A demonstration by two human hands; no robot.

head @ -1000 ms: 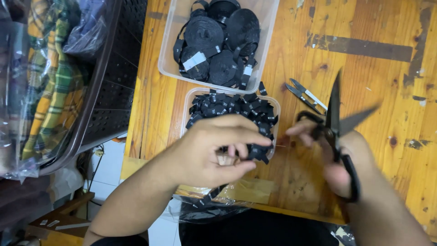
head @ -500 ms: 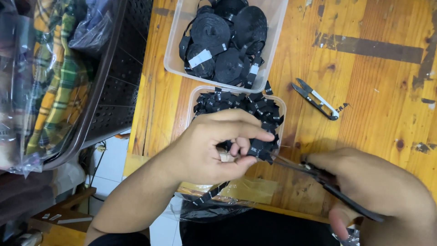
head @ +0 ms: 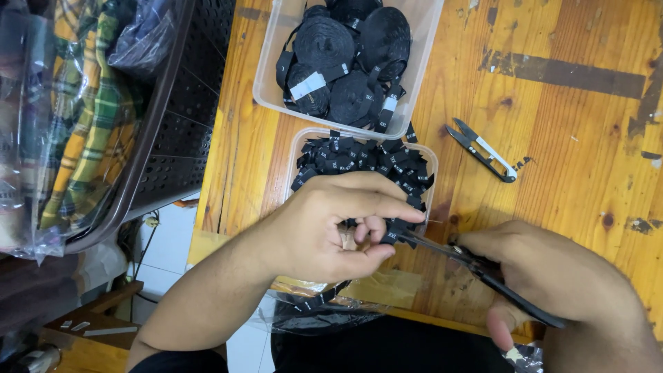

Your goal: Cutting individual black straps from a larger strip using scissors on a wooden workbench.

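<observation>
My left hand (head: 331, 224) pinches a strip of black label tape (head: 395, 233) between thumb and fingers, just over the near edge of a clear tub. My right hand (head: 552, 276) grips black scissors (head: 476, 266), blades pointing left and touching the tape beside my left fingertips. The near clear tub (head: 295, 148) is filled with cut black labels (head: 366, 160). More black tape trails down below my left hand towards a clear bag (head: 311, 314).
A second clear tub (head: 273, 86) behind holds rolls of black label tape (head: 345, 62). Small thread snips (head: 480, 148) lie on the wooden table (head: 566, 110) to the right. A dark perforated crate (head: 173, 124) with bagged plaid cloth (head: 76, 117) stands at left.
My right hand brought the scissors down from upright and open to level, blades now closing on the tape at my left fingertips. The left hand stayed put.
</observation>
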